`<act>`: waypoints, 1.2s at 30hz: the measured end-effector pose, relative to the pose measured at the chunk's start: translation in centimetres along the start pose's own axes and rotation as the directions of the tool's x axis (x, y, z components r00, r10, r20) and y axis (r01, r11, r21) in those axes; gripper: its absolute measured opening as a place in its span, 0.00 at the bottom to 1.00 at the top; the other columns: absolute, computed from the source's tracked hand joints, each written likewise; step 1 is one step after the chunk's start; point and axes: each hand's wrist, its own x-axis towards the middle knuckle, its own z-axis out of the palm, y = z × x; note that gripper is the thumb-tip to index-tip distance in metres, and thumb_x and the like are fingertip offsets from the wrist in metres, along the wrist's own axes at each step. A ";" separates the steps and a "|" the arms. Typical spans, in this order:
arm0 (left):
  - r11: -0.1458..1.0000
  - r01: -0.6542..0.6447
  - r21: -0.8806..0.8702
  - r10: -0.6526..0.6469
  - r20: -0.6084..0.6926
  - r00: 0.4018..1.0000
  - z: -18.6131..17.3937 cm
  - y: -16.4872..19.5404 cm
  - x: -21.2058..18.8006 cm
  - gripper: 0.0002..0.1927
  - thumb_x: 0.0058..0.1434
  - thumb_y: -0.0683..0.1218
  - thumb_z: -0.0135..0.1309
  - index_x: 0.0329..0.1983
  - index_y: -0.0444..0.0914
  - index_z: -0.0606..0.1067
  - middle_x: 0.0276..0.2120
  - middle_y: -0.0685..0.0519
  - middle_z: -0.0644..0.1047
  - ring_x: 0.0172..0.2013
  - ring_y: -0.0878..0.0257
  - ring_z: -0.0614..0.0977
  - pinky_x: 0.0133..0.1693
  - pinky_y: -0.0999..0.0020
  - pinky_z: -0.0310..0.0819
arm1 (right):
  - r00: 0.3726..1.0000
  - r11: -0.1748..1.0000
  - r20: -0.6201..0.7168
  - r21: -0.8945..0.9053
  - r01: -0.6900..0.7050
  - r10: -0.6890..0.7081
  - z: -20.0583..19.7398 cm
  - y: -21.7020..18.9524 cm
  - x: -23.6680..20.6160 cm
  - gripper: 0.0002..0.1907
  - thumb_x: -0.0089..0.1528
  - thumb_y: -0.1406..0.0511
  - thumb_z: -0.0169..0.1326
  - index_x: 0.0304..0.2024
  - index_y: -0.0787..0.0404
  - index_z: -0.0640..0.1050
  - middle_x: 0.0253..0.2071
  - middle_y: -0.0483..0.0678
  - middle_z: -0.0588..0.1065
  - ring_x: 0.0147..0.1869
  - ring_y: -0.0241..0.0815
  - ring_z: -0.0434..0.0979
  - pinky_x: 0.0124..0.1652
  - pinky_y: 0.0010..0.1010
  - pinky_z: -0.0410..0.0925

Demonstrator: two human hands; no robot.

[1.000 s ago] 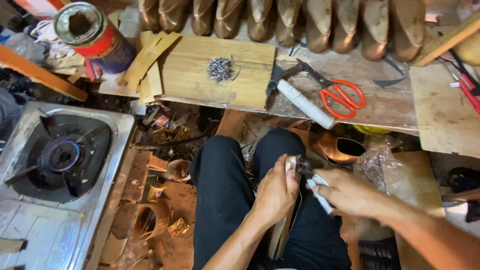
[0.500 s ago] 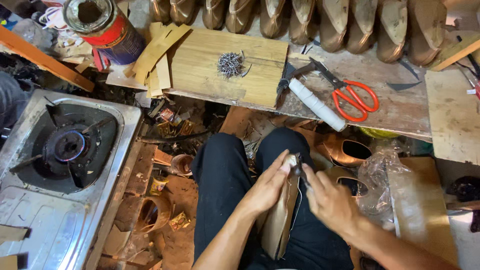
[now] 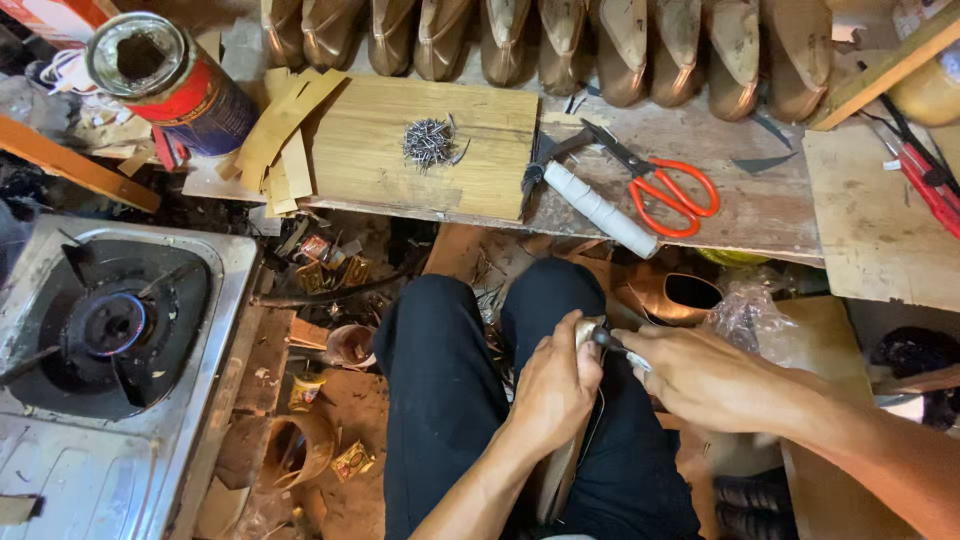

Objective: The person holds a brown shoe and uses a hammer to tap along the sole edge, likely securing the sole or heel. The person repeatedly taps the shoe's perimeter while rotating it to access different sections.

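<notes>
My left hand grips a tan shoe on its last, which stands between my knees on my black trousers. My right hand holds a small dark-tipped tool and presses its tip against the top end of the shoe, right beside my left thumb. Most of the shoe is hidden by my left hand and forearm.
A wooden bench ahead carries a heap of small nails on a board, a white-handled hammer, orange-handled scissors and a row of lasted shoes. A glue tin stands far left. A gas stove sits at my left.
My right hand has come back onto the shoe's top with the tool. The view has shifted slightly, and the shoe stays held in my left hand.
</notes>
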 end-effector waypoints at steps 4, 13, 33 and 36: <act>0.985 0.006 -0.170 0.012 0.104 0.994 -1.4 -0.4 -0.5 0.32 0.65 0.49 0.44 0.71 0.33 0.59 0.48 0.32 0.78 0.50 0.37 0.80 0.53 0.51 0.72 | 0.988 0.994 -0.153 -0.112 -0.016 -0.001 1.9 -1.3 -0.7 0.33 0.58 0.65 0.55 0.68 0.57 0.67 0.44 0.55 0.76 0.39 0.57 0.81 0.39 0.45 0.73; 0.976 0.027 -0.218 -0.027 0.006 1.000 -1.7 -1.4 -0.5 0.25 0.71 0.50 0.39 0.67 0.34 0.66 0.49 0.34 0.79 0.52 0.40 0.80 0.54 0.54 0.72 | 0.747 0.990 -0.661 0.137 0.026 0.072 11.3 -4.8 0.2 0.28 0.58 0.68 0.55 0.63 0.62 0.71 0.35 0.56 0.74 0.34 0.58 0.79 0.33 0.45 0.71; 0.975 -0.062 -0.213 0.070 0.033 0.997 -2.4 -0.1 -2.5 0.24 0.73 0.50 0.38 0.66 0.32 0.64 0.50 0.34 0.78 0.54 0.38 0.79 0.54 0.52 0.71 | 0.690 0.981 -0.724 0.130 0.144 -0.005 11.6 -5.6 -1.1 0.29 0.60 0.68 0.51 0.64 0.66 0.67 0.36 0.56 0.76 0.33 0.52 0.80 0.31 0.39 0.74; 0.987 -0.074 -0.145 0.068 -0.044 0.997 -2.1 0.8 -3.0 0.23 0.70 0.47 0.39 0.65 0.31 0.64 0.46 0.32 0.79 0.50 0.36 0.80 0.52 0.50 0.72 | 0.821 0.976 -0.562 0.215 0.028 0.101 10.3 -5.1 -2.1 0.30 0.60 0.66 0.52 0.66 0.61 0.68 0.35 0.56 0.76 0.31 0.54 0.80 0.32 0.42 0.74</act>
